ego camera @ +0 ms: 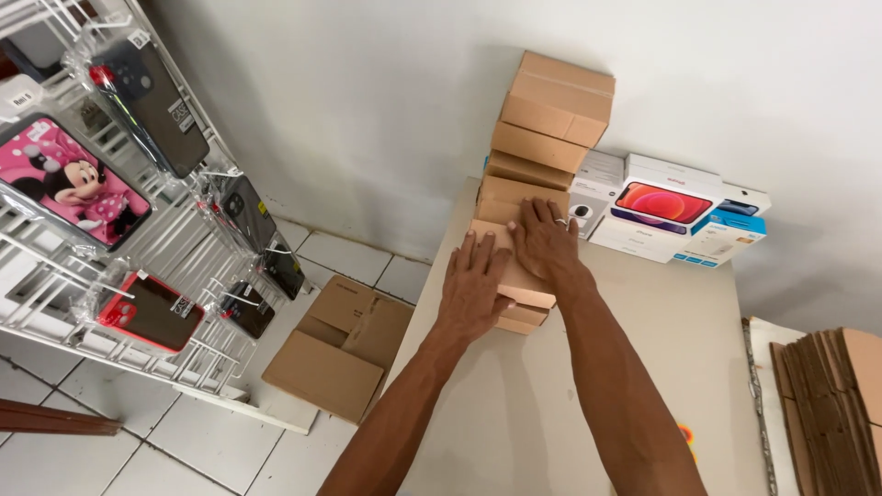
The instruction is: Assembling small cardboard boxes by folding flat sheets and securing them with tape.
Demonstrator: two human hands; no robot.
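My left hand [473,285] lies flat, palm down, fingers stretched out and a little spread, on top of the lowest small cardboard box [514,294] at the near end of the stack. My right hand [544,241] rests just beyond it, also palm down with the fingers long, pressing on the next boxes up; there is a ring on one finger. Neither hand is closed around anything, they only lie on the cardboard.

The stack of boxes [542,138] is plain brown, small and oblong, with folded flaps and sharp edges. It leans from my hands up against the white wall [367,92], each box stepped a bit past the one beneath. It sits at the far left edge of the beige table [661,367].

Just right of the stack, touching the wall, lie several white phone boxes [661,216], one showing a red phone. At the right edge stands a bundle of flat cardboard sheets [831,395], I think unfolded boxes. On the tiled floor to the left lies a larger cardboard box [340,349], and beside it a white wire rack [110,230] hung with phone cases.
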